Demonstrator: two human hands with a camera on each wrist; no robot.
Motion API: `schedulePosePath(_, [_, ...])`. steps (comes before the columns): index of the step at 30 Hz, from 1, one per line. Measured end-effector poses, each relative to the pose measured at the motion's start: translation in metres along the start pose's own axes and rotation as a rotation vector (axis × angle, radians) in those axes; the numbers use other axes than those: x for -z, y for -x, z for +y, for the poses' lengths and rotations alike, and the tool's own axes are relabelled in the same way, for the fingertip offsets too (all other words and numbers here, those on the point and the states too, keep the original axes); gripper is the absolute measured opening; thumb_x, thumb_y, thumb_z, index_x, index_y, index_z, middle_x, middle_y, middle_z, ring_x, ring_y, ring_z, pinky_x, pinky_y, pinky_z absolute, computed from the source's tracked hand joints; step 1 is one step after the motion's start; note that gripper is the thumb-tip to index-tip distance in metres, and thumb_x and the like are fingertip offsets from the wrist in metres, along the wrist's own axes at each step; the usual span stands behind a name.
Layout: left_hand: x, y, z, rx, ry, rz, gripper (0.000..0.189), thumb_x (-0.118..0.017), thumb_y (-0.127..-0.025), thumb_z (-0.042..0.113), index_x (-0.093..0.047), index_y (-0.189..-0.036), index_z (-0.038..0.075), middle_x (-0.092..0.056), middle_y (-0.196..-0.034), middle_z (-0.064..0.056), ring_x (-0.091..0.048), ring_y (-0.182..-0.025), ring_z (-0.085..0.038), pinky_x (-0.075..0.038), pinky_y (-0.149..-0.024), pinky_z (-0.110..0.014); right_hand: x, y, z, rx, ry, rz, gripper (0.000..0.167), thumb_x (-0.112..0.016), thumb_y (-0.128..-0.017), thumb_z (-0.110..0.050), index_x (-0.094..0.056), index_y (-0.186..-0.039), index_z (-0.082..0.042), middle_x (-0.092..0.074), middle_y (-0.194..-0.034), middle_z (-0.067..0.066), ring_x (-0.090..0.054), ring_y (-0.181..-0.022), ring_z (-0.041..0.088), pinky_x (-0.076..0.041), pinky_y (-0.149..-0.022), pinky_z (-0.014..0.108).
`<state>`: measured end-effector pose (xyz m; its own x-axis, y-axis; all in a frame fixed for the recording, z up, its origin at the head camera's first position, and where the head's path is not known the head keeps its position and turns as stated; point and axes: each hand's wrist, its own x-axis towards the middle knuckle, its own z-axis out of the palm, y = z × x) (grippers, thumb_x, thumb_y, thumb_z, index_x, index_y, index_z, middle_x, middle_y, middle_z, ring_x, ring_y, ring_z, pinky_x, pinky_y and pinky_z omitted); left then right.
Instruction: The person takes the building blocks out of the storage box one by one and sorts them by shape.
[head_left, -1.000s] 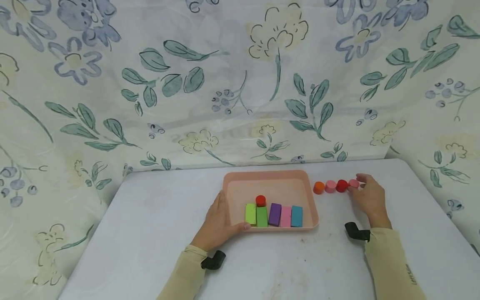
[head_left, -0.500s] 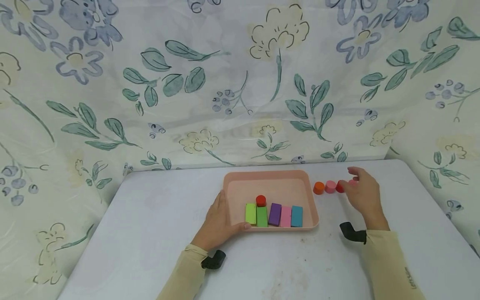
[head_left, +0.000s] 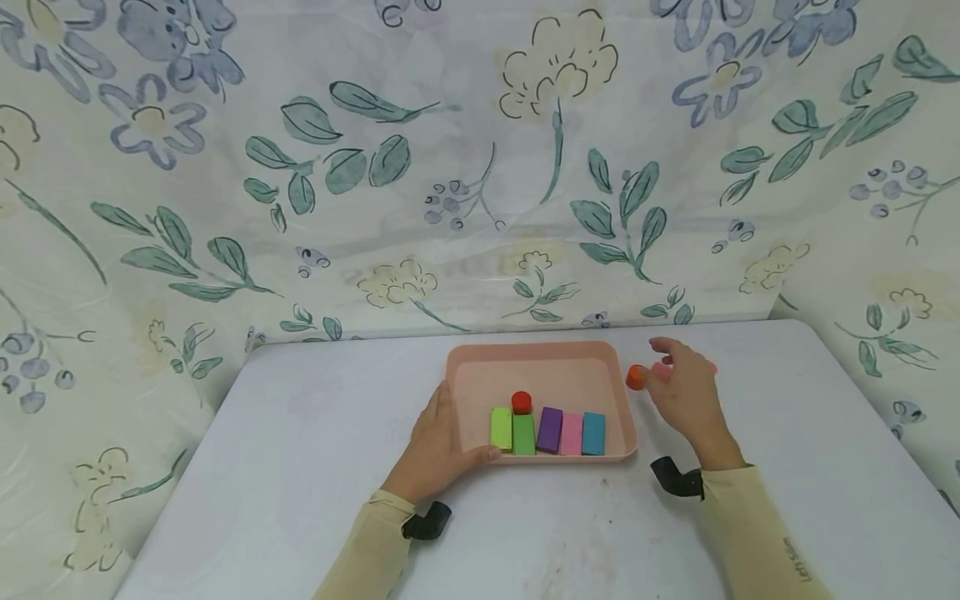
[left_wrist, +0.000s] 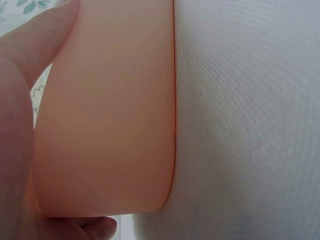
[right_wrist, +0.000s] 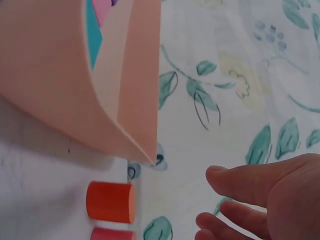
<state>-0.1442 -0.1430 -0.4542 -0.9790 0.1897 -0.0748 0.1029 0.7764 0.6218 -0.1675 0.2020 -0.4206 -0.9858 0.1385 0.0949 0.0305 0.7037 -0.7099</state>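
In the head view, the left hand [head_left: 429,450] grips the lower-left corner of a central peach rectangular tray [head_left: 540,367] containing a red cylinder [head_left: 521,402] and five coloured oblong blocks [head_left: 550,429]; the right hand [head_left: 688,402] hovers above orange and pink cylinders [head_left: 635,378] at right. The left wrist view shows the tray's wall, the right wrist view parted fingers [right_wrist: 245,217] holding nothing.

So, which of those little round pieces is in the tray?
The red cylinder just behind the darker green block. The others, including the orange one, are outside the tray, near the right hand.
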Motion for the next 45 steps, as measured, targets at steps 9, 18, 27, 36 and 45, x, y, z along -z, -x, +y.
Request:
schedulePosePath(9, [0.000,0.000,-0.001,0.004,0.007,-0.005,0.132,-0.079,-0.075,0.062,-0.001,-0.159,-0.003,-0.009,-0.166,-0.022,-0.018,-0.149,-0.043,-0.025,-0.116,-0.060,-0.017,0.007,-0.015,0.051,-0.017,-0.041,0.052,-0.066,-0.097,-0.015,-0.048,-0.142,0.005,-0.053,-0.138,0.026,-0.051,-0.122,0.042,-0.051,-0.096,0.054])
schedulePosePath(18, [-0.001,0.000,-0.002,0.009,0.023,-0.008,0.132,-0.079,-0.075,0.063,-0.001,-0.159,-0.002,-0.008,-0.166,-0.022,-0.017,-0.150,-0.042,-0.025,-0.116,-0.060,-0.034,0.015,-0.028,0.065,-0.012,-0.072,0.055,-0.066,-0.097,-0.018,-0.047,-0.144,0.004,-0.055,-0.137,0.024,-0.053,-0.120,0.040,-0.051,-0.098,0.053])
schedulePosePath(27, [-0.001,0.000,-0.003,0.008,0.025,-0.013,0.132,-0.077,-0.075,0.065,0.000,-0.160,-0.001,-0.007,-0.166,-0.021,-0.015,-0.150,-0.042,-0.024,-0.117,-0.060,-0.046,0.018,-0.035,0.146,-0.024,-0.081,0.048,-0.072,-0.093,-0.014,-0.053,-0.134,0.004,-0.061,-0.129,0.023,-0.058,-0.113,0.039,-0.052,-0.095,0.053])
schedulePosePath(36, [-0.001,0.000,-0.005,0.000,0.018,-0.007,0.133,-0.077,-0.075,0.066,0.000,-0.160,-0.001,-0.007,-0.166,-0.021,-0.016,-0.150,-0.042,-0.025,-0.117,-0.059,-0.061,0.028,-0.049,0.153,-0.063,-0.121,0.051,-0.072,-0.093,-0.014,-0.050,-0.137,0.000,-0.056,-0.133,0.019,-0.055,-0.118,0.035,-0.051,-0.098,0.051])
schedulePosePath(45, [0.000,0.000,-0.002,0.003,0.027,-0.006,0.132,-0.078,-0.075,0.064,-0.001,-0.160,-0.001,-0.008,-0.166,-0.021,-0.016,-0.150,-0.042,-0.024,-0.117,-0.060,-0.079,0.031,-0.058,0.186,-0.003,-0.083,0.048,-0.076,-0.089,-0.017,-0.061,-0.131,0.001,-0.067,-0.123,0.013,-0.063,-0.110,0.028,-0.054,-0.093,0.045])
